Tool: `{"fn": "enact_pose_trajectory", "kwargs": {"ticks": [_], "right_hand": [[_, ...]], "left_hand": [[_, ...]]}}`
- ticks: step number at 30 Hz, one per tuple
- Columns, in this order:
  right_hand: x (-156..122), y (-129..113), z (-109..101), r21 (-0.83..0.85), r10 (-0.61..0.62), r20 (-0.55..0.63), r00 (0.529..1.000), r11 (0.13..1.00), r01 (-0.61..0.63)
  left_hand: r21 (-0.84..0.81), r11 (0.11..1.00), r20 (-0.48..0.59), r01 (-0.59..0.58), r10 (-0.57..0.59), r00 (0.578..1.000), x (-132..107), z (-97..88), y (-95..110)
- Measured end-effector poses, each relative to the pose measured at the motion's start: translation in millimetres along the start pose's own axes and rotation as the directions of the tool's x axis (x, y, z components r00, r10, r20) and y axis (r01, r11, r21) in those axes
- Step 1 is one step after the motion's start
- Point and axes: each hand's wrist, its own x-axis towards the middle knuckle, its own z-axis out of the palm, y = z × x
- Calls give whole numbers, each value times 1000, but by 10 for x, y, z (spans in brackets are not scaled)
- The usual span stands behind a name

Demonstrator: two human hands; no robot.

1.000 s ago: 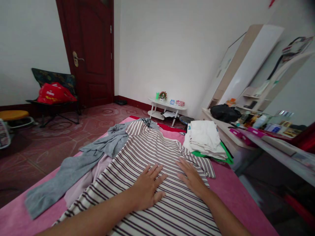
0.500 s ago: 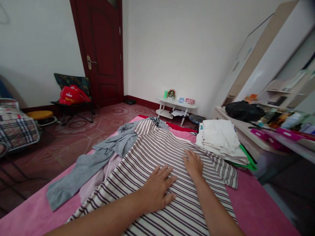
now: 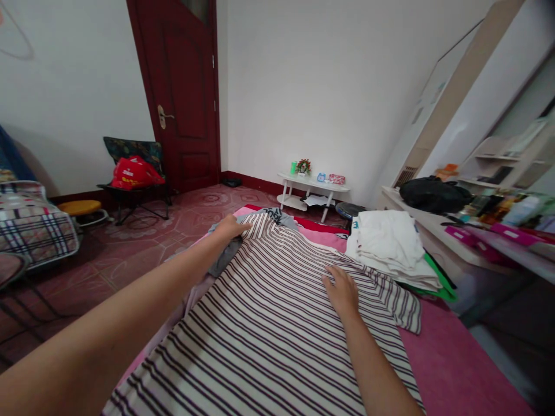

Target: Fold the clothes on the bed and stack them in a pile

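Observation:
A white shirt with dark stripes lies spread over the pink bed cover. At its far left sleeve is my left hand, arm stretched out, fingers closed on the sleeve's edge; the fingertips are small and partly hidden. My right hand rests flat on the right side of the shirt's chest, fingers spread, holding nothing. Grey clothing lies beside and partly under the shirt on the left, mostly covered by my left arm.
A stack of folded white clothes sits on the bed's right, over something green. Beyond the bed stands a low white table. A desk with a black bag is at right. A chair holds a red bag.
My left hand has left the middle of the shirt and reached forward and left to its far sleeve. My right hand stays flat in place.

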Motion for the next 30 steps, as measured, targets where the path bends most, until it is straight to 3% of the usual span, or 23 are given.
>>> {"fn": "enact_pose_trajectory", "kwargs": {"ticks": [3, 6, 8, 10, 11, 12, 14, 15, 16, 17, 18, 19, 23, 24, 27, 30], "right_hand": [[-10, 3, -11, 40, 2, -13, 1000, 999, -2], [-12, 6, -14, 83, 5, -30, 1000, 997, -2], [-5, 18, -6, 138, 6, -51, 999, 990, 1], [6, 40, 2, 235, 7, -77, 997, 972, 11], [11, 53, 3, 296, 14, -93, 996, 955, 14], [14, 64, 0, 362, 29, -107, 994, 932, 12], [13, 81, -16, 483, 73, -101, 992, 876, -15], [9, 83, -30, 529, 101, -78, 992, 848, -44], [2, 81, -47, 560, 123, -49, 991, 825, -75], [-6, 75, -66, 579, 138, -18, 990, 809, -103], [-14, 65, -86, 589, 151, 10, 988, 798, -128], [-22, 50, -108, 593, 162, 34, 986, 791, -150], [-61, -44, -191, 609, 194, 97, 976, 764, -212], [-76, -79, -211, 613, 175, 93, 980, 766, -195], [-135, -210, -270, 553, 93, 36, 995, 827, -97], [-196, -331, -312, 354, 137, 11, 991, 926, -132]], "left_hand": [[-12, 1000, -20, 6, -6, 1000, 144, 42, 14], [-37, 998, -79, -57, 54, 995, 110, 26, 175], [-70, 983, -136, -171, 161, 978, -31, 17, 381], [-142, 899, -154, -414, 393, 907, -301, 50, 621], [-203, 783, -142, -588, 570, 809, -486, 83, 727], [-275, 621, -113, -734, 737, 666, -698, 122, 810], [-367, 336, -6, -867, 932, 363, -1161, 197, 864], [-382, 267, 70, -885, 963, 260, -1389, 221, 823], [-389, 245, 159, -888, 967, 197, -1597, 229, 736], [-364, 270, 243, -891, 951, 189, -1776, 222, 608], [-305, 319, 315, -897, 923, 221, -1920, 200, 444], [-237, 381, 372, -894, 885, 279, -2026, 164, 256], [45, 649, 441, -759, 669, 598, -2184, -74, -531], [90, 696, 434, -712, 616, 657, -2200, -146, -693], [168, 795, 397, -583, 487, 778, -2276, -346, -1041], [209, 861, 403, -463, 356, 843, -2382, -470, -1232]]}}
